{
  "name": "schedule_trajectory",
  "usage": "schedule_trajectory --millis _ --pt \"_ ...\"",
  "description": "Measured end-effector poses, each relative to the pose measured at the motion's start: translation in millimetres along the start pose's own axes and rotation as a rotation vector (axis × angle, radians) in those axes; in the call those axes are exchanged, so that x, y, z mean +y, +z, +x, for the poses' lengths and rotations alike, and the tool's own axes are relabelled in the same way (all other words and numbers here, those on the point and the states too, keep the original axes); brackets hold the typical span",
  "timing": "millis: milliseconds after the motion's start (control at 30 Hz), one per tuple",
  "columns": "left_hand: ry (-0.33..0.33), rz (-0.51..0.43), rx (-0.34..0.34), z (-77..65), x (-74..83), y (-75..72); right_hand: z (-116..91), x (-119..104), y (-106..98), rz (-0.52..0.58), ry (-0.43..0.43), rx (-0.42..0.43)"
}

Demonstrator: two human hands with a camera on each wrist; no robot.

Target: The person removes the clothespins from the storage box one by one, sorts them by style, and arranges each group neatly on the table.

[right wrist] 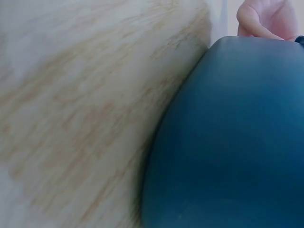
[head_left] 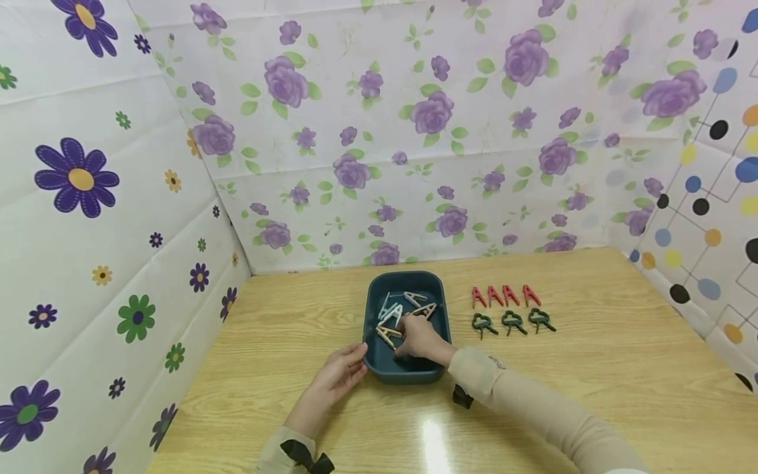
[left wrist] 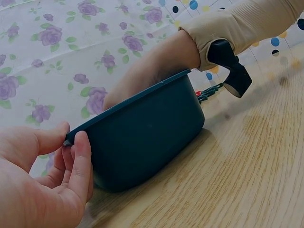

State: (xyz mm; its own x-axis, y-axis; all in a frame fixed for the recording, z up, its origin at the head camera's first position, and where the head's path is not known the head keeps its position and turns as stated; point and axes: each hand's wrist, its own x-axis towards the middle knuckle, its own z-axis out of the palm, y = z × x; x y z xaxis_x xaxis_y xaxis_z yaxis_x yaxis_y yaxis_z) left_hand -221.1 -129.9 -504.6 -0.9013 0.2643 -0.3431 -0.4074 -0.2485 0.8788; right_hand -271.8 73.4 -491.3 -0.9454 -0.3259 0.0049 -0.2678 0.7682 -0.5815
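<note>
A dark teal plastic tub (head_left: pixel 408 378) stands on the wooden table with several clothespins inside: white (head_left: pixel 393 315), tan (head_left: pixel 387 334), brown (head_left: pixel 428 308) and a pale one (head_left: pixel 415 298). My left hand (head_left: pixel 340 372) pinches the tub's rim at its near left, thumb on top and fingers beneath, as the left wrist view shows. Inside the tub, my right hand (head_left: pixel 422 340) reaches down among the clothespins, close to the tan one. Its fingertips are partly hidden, so a hold on any clothespin cannot be made out. The right wrist view mostly shows the tub's outer wall (right wrist: pixel 228 133).
Right of the tub, several red clothespins (head_left: pixel 494 296) lie in a row. Three dark green cloud-shaped clips (head_left: pixel 512 321) form a row nearer to me. Flowered cloth (head_left: pixel 355 171) hangs behind the wooden table (head_left: pixel 592 342), with patterned cloth along both sides.
</note>
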Motion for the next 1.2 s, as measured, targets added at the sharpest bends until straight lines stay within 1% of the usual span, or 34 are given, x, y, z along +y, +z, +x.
schedule_trajectory --millis 133,300,467,667,800,933,1100,1200 --pt "-0.001 0.003 0.006 1.1 -1.0 0.2 1 -1 1 -0.023 -0.014 -0.007" --pt "-0.003 -0.014 0.014 1.9 -1.2 0.7 0 1 1 -0.03 -0.01 -0.014" --pt "-0.006 -0.029 0.016 1.8 -0.5 0.7 -4 2 -4 -0.007 -0.024 0.012" --pt "-0.001 -0.027 0.025 0.1 -1.0 -0.2 -15 1 -15 0.111 -0.096 0.099" --pt "0.001 -0.024 0.03 0.3 -1.6 -0.9 -20 1 -23 0.165 -0.129 0.182" --pt "0.004 -0.015 0.026 1.2 -2.3 -1.7 -24 2 -30 0.215 -0.132 0.247" --pt "-0.005 -0.014 0.028 2.7 -1.8 -0.8 -32 10 -38 0.355 -0.105 0.29" --pt "-0.009 -0.017 0.036 2.5 -1.5 -0.3 -41 17 -43 0.376 -0.116 0.347"
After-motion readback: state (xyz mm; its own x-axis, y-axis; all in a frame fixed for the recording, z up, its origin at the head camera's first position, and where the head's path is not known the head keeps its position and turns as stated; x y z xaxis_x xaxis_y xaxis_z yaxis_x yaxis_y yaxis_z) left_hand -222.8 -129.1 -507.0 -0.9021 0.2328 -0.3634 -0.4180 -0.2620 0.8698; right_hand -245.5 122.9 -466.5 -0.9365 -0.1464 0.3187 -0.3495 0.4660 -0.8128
